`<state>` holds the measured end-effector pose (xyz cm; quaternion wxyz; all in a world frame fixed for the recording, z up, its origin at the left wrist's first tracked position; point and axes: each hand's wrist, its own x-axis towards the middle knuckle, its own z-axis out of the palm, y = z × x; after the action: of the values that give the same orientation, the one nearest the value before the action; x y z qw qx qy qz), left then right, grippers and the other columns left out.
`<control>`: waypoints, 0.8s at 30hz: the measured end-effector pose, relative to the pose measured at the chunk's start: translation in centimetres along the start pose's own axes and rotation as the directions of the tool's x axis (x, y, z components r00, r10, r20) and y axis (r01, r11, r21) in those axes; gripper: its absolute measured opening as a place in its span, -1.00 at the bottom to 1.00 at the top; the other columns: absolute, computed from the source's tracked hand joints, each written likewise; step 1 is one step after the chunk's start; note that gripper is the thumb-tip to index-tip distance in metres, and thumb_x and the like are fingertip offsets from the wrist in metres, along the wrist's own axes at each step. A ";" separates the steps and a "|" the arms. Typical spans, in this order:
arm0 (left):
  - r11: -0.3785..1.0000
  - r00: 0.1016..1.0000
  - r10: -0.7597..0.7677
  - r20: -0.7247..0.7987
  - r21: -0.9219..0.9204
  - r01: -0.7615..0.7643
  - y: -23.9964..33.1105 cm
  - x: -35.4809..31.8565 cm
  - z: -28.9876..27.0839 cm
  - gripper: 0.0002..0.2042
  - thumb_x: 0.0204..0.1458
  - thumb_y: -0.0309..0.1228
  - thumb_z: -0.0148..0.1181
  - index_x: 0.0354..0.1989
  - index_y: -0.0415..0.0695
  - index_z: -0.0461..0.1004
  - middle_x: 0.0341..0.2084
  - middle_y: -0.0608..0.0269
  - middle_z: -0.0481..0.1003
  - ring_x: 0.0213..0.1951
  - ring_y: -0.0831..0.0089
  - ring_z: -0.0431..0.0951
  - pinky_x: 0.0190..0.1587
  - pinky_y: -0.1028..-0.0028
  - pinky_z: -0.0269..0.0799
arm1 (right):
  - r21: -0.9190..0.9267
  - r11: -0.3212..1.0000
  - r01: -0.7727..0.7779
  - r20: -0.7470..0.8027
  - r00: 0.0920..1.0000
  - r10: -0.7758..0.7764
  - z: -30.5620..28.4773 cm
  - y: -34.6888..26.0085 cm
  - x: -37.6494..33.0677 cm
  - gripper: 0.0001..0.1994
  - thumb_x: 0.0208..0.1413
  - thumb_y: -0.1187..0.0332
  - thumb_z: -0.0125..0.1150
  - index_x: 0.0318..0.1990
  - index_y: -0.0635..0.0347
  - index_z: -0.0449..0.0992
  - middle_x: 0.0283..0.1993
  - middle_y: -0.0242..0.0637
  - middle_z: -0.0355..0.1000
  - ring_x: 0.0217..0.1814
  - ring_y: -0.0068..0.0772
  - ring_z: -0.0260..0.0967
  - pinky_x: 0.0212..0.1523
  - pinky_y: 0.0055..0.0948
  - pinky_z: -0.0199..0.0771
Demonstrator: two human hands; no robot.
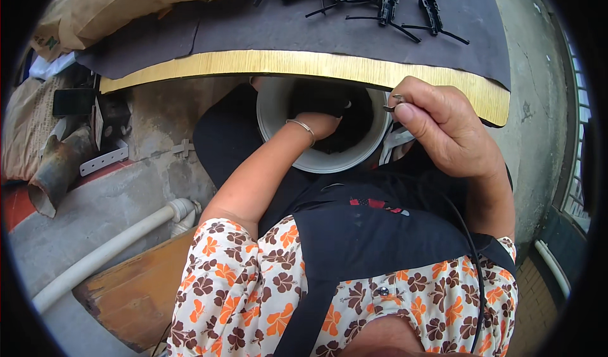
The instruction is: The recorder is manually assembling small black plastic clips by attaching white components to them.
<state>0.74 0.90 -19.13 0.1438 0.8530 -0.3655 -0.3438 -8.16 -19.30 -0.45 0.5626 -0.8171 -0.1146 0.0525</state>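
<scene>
My left hand point(320, 126), with a thin bracelet at its wrist, reaches down into a white bucket point(271, 110) between my legs. Its fingers are lost against the dark inside of the bucket, so I cannot make out what they touch. To the right of the bucket's rim, just in front of the table edge, my right hand point(446, 126) pinches a small dark metal piece point(391, 108) between thumb and forefinger. On the table lie several black plastic parts point(388, 7) with thin arms sticking out.
The table's wood-coloured edge point(285, 63) overhangs the back of the bucket, and a dark cloth point(240, 31) covers its top. Brown paper packaging point(120, 5) sits at the far left. Lower left are a rusty pipe piece point(57, 173), a white pipe point(107, 252) and a wooden board point(136, 290).
</scene>
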 end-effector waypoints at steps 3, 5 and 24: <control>0.981 1.000 0.009 0.018 -0.196 -0.005 -3.4 3.9 9.0 -0.63 0.10 -0.28 -0.16 0.04 -0.12 0.36 0.04 -0.02 0.34 0.04 0.05 0.37 0.12 0.26 0.22 | 0.003 1.000 0.013 -0.001 1.000 -0.013 0.3 -0.3 0.3 -0.87 0.17 0.42 -0.04 -0.34 0.32 0.34 -0.52 -0.28 0.27 -0.53 -0.45 0.18 -0.45 -0.53 0.23; 0.983 1.000 0.007 0.019 -0.185 -0.003 -3.6 4.4 10.4 -0.64 0.10 -0.28 -0.17 0.04 -0.12 0.36 0.03 -0.02 0.35 0.04 0.05 0.37 0.12 0.26 0.22 | 0.054 0.999 0.001 -0.021 1.000 0.000 0.3 0.0 0.3 -0.87 0.17 0.42 -0.04 -0.34 0.33 0.35 -0.52 -0.28 0.28 -0.53 -0.43 0.19 -0.45 -0.53 0.24; 0.920 0.626 0.377 -0.682 0.199 -0.338 7.3 -13.9 -8.3 -0.66 -0.23 -0.44 0.32 -0.19 -0.07 0.46 -0.31 0.16 0.47 -0.33 0.22 0.49 -0.28 0.37 0.42 | 0.067 0.998 -0.007 0.055 0.998 0.004 3.8 -0.6 2.2 -0.79 0.03 0.35 0.15 -0.25 0.34 0.44 -0.56 -0.25 0.35 -0.52 -0.55 0.24 -0.44 -0.50 0.31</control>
<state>-4.25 5.83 -2.86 0.3161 0.8322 -0.4522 0.0560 -6.91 -15.16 -1.19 0.5862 -0.7963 -0.1260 0.0803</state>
